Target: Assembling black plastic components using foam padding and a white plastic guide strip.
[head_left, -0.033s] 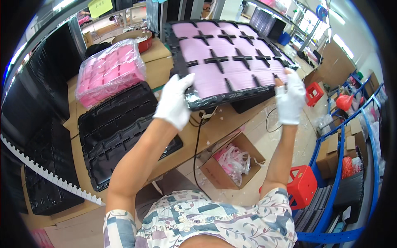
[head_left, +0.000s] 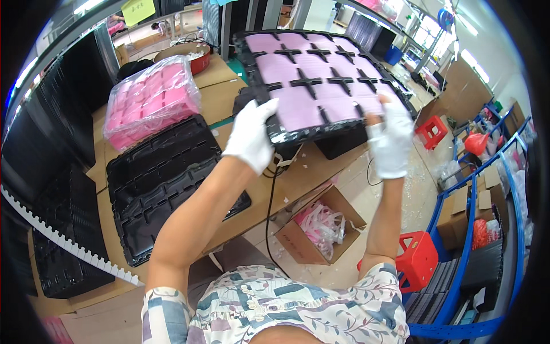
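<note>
A filled tray (head_left: pixel 258 83) sits between the left hand (head_left: pixel 252 129), at its near left corner, and the right hand (head_left: pixel 392 137), toward its near right, above the tabletop (head_left: pixel 220 94). To its left, a second tray (head_left: pixel 163 180) lies on the tabletop, with a wrapped pack (head_left: pixel 154 103) just behind and a round basin (head_left: pixel 200 60) behind that, toward the right. Stacked trays (head_left: pixel 71 229) stand farthest left. On the floor before the tabletop, a carton (head_left: pixel 301 246) holds scraps (head_left: pixel 326 223); right of it come a stool (head_left: pixel 427 261), then a rack (head_left: pixel 470 229).
</note>
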A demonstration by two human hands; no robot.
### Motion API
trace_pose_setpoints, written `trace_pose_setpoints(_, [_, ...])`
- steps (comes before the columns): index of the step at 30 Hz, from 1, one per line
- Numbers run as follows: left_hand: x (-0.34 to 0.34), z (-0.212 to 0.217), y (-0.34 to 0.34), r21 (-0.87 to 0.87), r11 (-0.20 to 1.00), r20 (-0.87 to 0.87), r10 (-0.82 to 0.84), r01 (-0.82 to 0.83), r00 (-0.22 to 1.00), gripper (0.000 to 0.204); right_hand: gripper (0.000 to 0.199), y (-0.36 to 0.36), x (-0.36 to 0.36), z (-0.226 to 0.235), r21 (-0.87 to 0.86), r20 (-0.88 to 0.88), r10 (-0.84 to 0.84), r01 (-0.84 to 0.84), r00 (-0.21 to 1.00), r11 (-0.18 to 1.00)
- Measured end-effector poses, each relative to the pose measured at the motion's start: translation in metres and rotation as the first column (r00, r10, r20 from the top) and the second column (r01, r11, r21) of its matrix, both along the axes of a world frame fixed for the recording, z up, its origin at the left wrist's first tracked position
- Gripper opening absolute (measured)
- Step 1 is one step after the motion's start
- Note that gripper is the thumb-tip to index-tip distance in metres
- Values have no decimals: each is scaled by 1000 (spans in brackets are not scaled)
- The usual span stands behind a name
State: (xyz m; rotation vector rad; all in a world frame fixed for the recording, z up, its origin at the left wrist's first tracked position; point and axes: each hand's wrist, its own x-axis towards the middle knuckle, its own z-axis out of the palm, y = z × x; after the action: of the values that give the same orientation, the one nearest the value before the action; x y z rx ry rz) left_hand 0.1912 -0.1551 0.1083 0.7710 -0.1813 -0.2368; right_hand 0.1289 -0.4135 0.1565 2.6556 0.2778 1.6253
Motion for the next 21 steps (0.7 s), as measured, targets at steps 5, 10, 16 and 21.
trace_pose_setpoints(5, [53,22,-83,-266,956,12,-122,121,992,8,44,45,32,4,-30,-176,427,-438,887,898])
trace_pose_setpoints(10, [12,35,-67,-57,960,35,-274,276,961,44,35,2,68,9,90,-153,461,-452,874,887])
trace_pose_setpoints(16, [-77,-23,73,260,964,115,-80,47,990,49,26,-76,119,11,257,-254,411,-349,876,901])
trace_pose_setpoints(21, [-144,-77,190,504,691,127,533,-518,836,43,32,-73,102,23,81,-273,421,-415,865,906])
